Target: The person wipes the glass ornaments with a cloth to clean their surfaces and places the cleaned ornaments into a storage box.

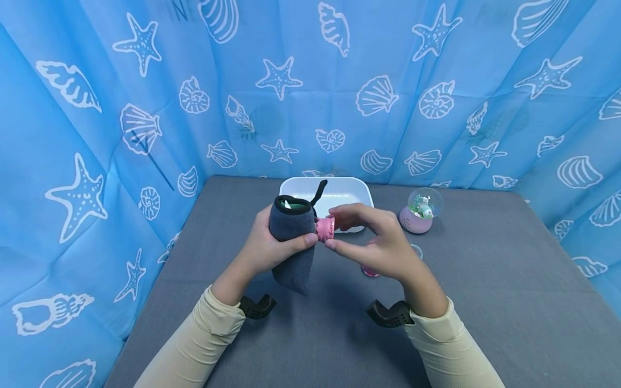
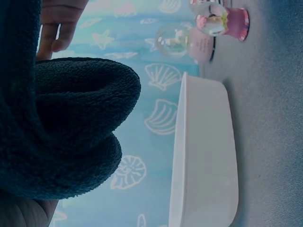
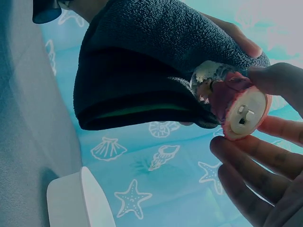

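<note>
My left hand (image 1: 264, 245) grips a dark grey plush cloth (image 1: 293, 229) with a black edge, a loop and a bit of green inside. Between the thumb and fingers of my right hand (image 1: 380, 242) is a small snow globe (image 1: 326, 229) with a pink base, held sideways. Its clear dome (image 3: 201, 78) touches the cloth in the right wrist view, partly hidden by it. The pale underside of the base faces that camera. Both hands are above the grey table (image 1: 218, 226). In the left wrist view the cloth (image 2: 80, 118) fills much of the left side.
A white tray (image 1: 351, 184) stands behind the hands. To its right is a larger snow globe (image 1: 420, 210) with a pale pink base. Another small pink-based snow globe (image 2: 236, 23) lies partly behind my right hand in the head view. A blue shell-print curtain (image 1: 301, 124) surrounds the table.
</note>
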Motion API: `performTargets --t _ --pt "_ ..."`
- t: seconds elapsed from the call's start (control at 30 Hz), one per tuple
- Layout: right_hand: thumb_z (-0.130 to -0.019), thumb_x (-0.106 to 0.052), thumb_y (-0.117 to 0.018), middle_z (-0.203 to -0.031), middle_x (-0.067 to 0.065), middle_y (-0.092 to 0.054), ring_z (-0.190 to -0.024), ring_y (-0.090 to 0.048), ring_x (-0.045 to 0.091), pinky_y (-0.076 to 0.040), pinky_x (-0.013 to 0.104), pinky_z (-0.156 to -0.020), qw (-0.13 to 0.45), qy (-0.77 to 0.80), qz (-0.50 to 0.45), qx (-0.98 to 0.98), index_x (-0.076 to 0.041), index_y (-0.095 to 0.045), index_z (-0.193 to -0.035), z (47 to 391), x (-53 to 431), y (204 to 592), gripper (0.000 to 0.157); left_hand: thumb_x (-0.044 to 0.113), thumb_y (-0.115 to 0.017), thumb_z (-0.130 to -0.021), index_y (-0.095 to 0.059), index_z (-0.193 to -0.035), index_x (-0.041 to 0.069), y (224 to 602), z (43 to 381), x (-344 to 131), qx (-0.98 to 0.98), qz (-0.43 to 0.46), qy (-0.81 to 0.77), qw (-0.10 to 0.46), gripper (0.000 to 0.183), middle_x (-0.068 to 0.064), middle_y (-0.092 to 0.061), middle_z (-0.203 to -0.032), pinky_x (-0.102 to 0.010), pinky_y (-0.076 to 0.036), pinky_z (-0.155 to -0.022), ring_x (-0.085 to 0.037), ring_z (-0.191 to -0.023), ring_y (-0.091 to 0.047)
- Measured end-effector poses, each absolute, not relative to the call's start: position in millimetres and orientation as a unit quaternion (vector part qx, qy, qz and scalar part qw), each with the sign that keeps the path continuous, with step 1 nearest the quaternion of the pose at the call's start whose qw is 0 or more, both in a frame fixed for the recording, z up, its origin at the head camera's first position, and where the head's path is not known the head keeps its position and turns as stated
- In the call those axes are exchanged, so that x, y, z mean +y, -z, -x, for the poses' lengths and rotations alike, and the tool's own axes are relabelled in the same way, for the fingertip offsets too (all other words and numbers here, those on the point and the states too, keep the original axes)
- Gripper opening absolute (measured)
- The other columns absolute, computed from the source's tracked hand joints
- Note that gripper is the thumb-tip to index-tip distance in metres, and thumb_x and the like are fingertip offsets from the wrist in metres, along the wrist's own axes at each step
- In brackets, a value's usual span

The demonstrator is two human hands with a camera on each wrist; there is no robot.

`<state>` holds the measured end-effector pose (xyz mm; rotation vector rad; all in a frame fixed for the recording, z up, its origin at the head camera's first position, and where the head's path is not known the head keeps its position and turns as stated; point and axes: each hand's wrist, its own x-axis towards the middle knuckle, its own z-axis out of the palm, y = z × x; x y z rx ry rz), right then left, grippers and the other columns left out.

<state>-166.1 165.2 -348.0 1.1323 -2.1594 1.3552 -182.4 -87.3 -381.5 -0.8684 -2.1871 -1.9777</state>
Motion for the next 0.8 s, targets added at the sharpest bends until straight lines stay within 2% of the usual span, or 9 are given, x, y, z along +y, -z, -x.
performTargets --t 0.27,0.53,0.67,0.8 --pt "-0.083 0.007 -0.083 -0.112 0.012 -0.079 -0.097 -0.079 0.018 -0.065 0.039 -0.081 0.164 -0.482 -0.393 -0.766 -0.001 -0.072 -0.124 165.2 164.2 348.8 0.043 0.059 -0.086 -0.084 -0.064 -0.132 0.013 381.2 181.8 -87.2 -0.711 0.288 0.641 0.040 0.070 -0.009 -0.072 -0.116 -0.046 -0.059 -0.088 -0.027 -0.100 -0.069" --pt "-0.087 0.006 -0.080 -0.119 0.014 -0.078 -0.098 -0.080 0.023 -0.065 0.031 -0.078 0.150 -0.480 -0.367 -0.783 -0.002 -0.071 -0.127 162.5 164.1 348.6 0.042 0.053 -0.088 -0.084 -0.064 -0.132 0.014 381.7 181.6 -86.7 -0.707 0.292 0.642 0.042 0.067 -0.007 -0.072 -0.117 -0.046 -0.059 -0.089 -0.026 -0.101 -0.070" --pt "-0.089 0.006 -0.078 -0.125 0.015 -0.076 -0.100 -0.080 0.025 -0.065 0.033 -0.078 0.151 -0.484 -0.362 -0.782 -0.002 -0.070 -0.130 161.9 163.9 348.5 0.043 0.055 -0.088 -0.083 -0.064 -0.133 0.014 381.6 182.0 -86.2 -0.710 0.294 0.638 0.044 0.069 -0.008 -0.072 -0.118 -0.044 -0.059 -0.089 -0.026 -0.101 -0.069" --pt "-0.092 0.008 -0.073 -0.131 0.014 -0.071 -0.106 -0.077 0.021 -0.065 0.035 -0.079 0.160 -0.491 -0.364 -0.775 -0.003 -0.067 -0.135 162.3 163.5 348.4 0.044 0.052 -0.089 -0.083 -0.064 -0.133 0.014 381.2 182.3 -86.8 -0.715 0.289 0.635 0.044 0.067 -0.008 -0.071 -0.119 -0.044 -0.059 -0.089 -0.026 -0.102 -0.069"
